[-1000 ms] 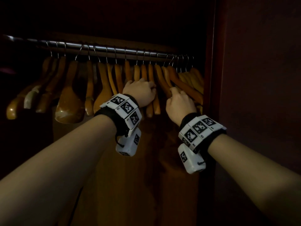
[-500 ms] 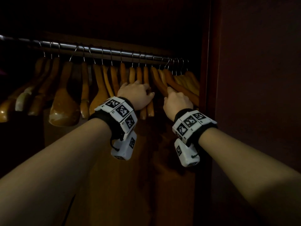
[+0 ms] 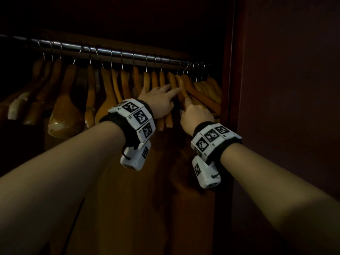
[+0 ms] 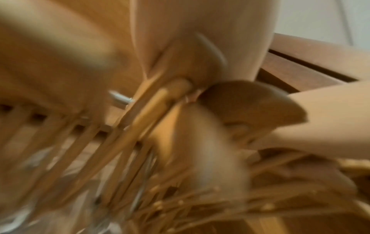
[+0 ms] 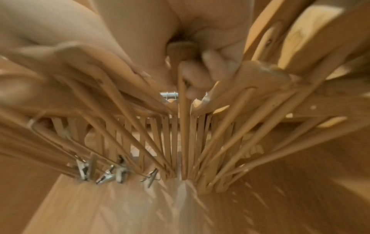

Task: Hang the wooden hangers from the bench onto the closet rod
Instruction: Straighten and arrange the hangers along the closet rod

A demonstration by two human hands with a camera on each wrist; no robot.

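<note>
both hands among the hangers on the closet rod

the left hand [image 3: 159, 103] reaches into the row of wooden hangers [image 3: 112, 92], fingers held straight and spread, fingertips touching the hanger arms just left of the right hand. it grips nothing. the right hand [image 3: 197, 116] sits just beside it, a little lower, fingers curled round the arm of one wooden hanger [image 5: 183, 126]; the right wrist view shows that arm running up between the thumb and the curled fingers [image 5: 192, 74]. the two hands are close but not touching.

all the hangers in view hang by metal hooks from the closet rod [image 3: 119, 53], above and beyond both hands. they stand looser to the left of the left hand and bunch tightly to the right of the right hand, against the dark closet wall [image 3: 276, 107]. several hangers carry metal clips [image 5: 85, 171], seen below the right hand. the left wrist view is blurred.
</note>
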